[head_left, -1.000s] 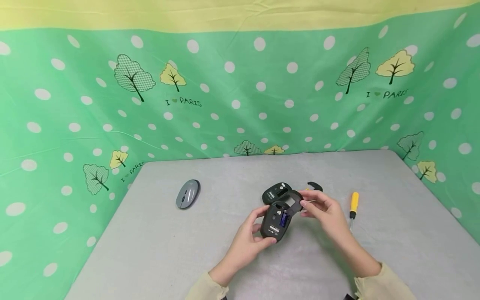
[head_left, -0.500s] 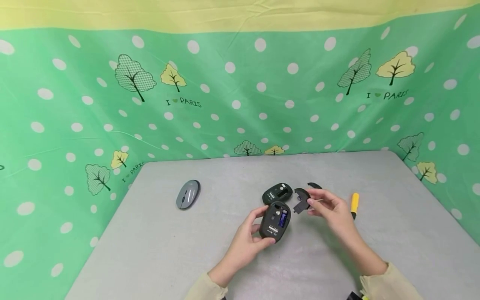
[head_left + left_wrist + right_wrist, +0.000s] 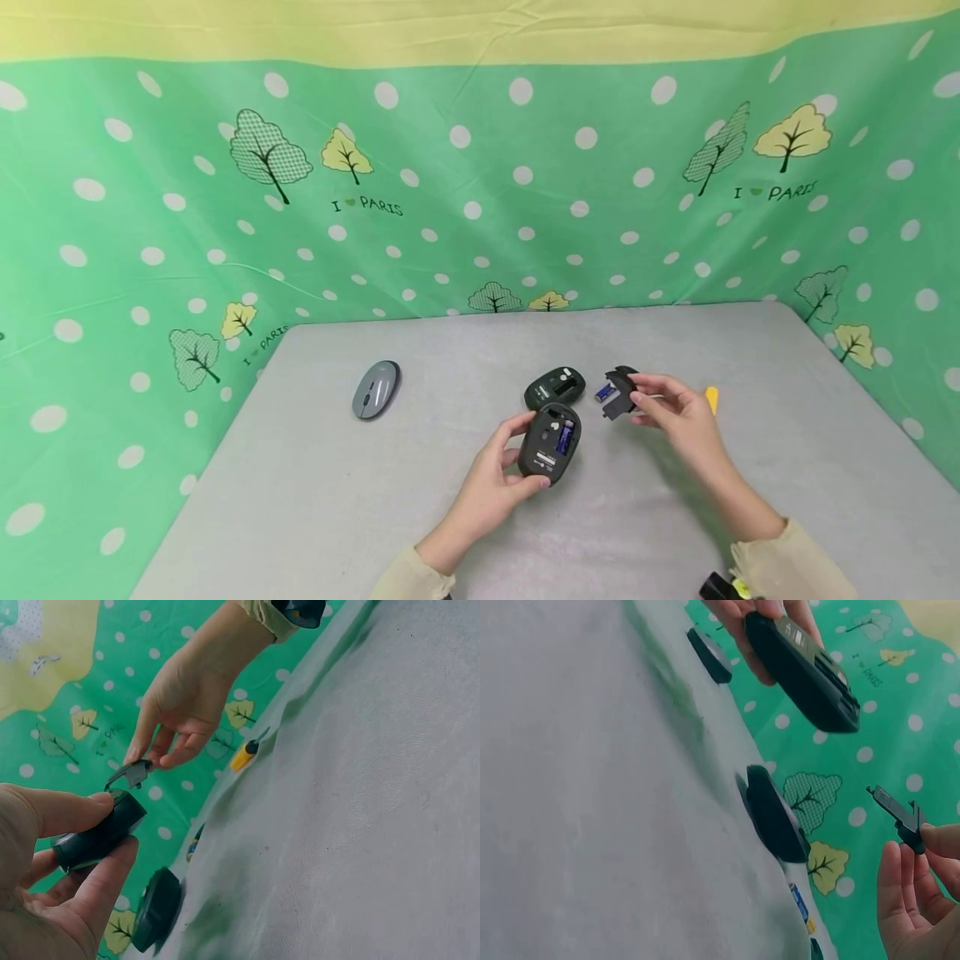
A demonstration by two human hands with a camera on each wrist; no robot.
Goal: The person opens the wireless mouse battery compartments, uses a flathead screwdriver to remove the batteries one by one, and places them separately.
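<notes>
My left hand (image 3: pixel 487 475) grips a black computer mouse (image 3: pixel 542 458) by its sides, underside up. A blue battery (image 3: pixel 565 437) lies in its uncovered slot. Between thumb and fingers, my right hand (image 3: pixel 678 421) pinches a black, curved battery cover (image 3: pixel 619 402) with a flat tongue. That cover (image 3: pixel 900 814) is held in the air, apart from the mouse (image 3: pixel 105 832) in the left wrist view. Just behind the held mouse, a second black mouse (image 3: pixel 551 389) lies underside up on the table. Near the cover rests a loose blue battery (image 3: pixel 604 392).
A grey mouse (image 3: pixel 377 389) sits right way up on the left of the grey table (image 3: pixel 300 500). A yellow-handled screwdriver (image 3: pixel 244 756) lies on the right, partly hidden by my right hand in the head view. Green patterned cloth (image 3: pixel 427 183) hangs behind.
My right hand has drawn the battery cover away from the held mouse, to the right. The loose battery has come into sight. My left hand stays nearly still.
</notes>
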